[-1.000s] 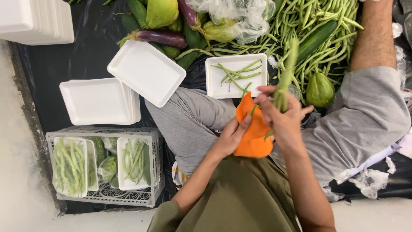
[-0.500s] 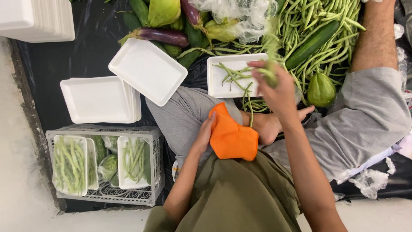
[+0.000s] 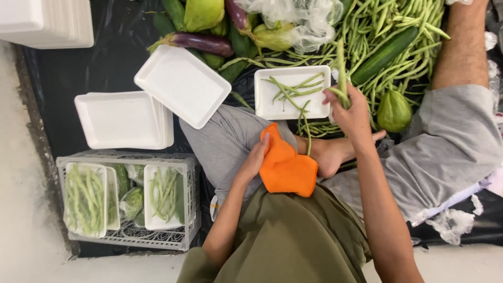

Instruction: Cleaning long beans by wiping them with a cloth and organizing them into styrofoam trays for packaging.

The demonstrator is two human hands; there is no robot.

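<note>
My right hand (image 3: pixel 352 111) holds a bunch of long green beans (image 3: pixel 341 68) upright beside the right edge of a white foam tray (image 3: pixel 319 106) that has a few beans lying in it. My left hand (image 3: pixel 257 157) rests on an orange cloth (image 3: pixel 287 169) lying on my lap, fingers against its left edge. I sit cross-legged in grey trousers, one bare foot (image 3: pixel 329 155) showing beside the cloth. A big heap of green beans (image 3: pixel 403 31) lies beyond the tray.
Empty foam trays (image 3: pixel 181 84) and a stack of them (image 3: pixel 121 120) lie at left on black sheeting. A white crate (image 3: pixel 189 202) holds packed bean trays. Eggplant (image 3: pixel 201 43), a cucumber (image 3: pixel 385 55), a green squash (image 3: pixel 394 111) and a plastic bag (image 3: pixel 309 23) lie around.
My right hand carried the beans from above the cloth out over the foam tray, then back to its right edge. The left hand dropped onto the orange cloth.
</note>
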